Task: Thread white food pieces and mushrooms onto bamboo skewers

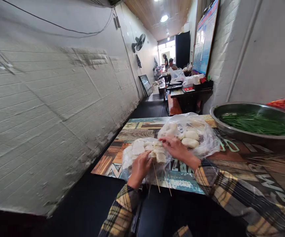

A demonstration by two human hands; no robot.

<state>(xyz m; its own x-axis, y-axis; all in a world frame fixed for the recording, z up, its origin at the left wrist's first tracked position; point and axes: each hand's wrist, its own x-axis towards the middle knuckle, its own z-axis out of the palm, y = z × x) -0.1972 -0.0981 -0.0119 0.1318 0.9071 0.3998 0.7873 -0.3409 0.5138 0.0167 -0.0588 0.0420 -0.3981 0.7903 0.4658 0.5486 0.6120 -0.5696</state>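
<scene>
The skewered pale pieces point(159, 154) lie on the near plastic bag point(126, 166), by its right edge, with thin skewers point(156, 177) pointing toward the wearer; the left grip point(140, 166) is at the front of that bag, against the pieces, its fingers curled, though I cannot tell whether they are closed on 1; the right grip point(175, 148) reaches over the bag's right edge, fingers loosely bent and partly spread, and whether they pinch anything I cannot tell.

Right of the near plastic bag and just beyond it sits a 2nd clear bag point(210, 141) with pale rolls point(190, 142); farther right of it come green-handled scissors point(231, 145) and a metal basin point(233, 132) of green leaves point(258, 123); beneath it spreads the worktop point(117, 153), patterned like mixed wooden planks.

Left of the near plastic bag runs a white brick wall point(58, 98); well beyond it are a wall fan point(140, 42), a blue poster board point(203, 42) and 2 people point(172, 64).
</scene>
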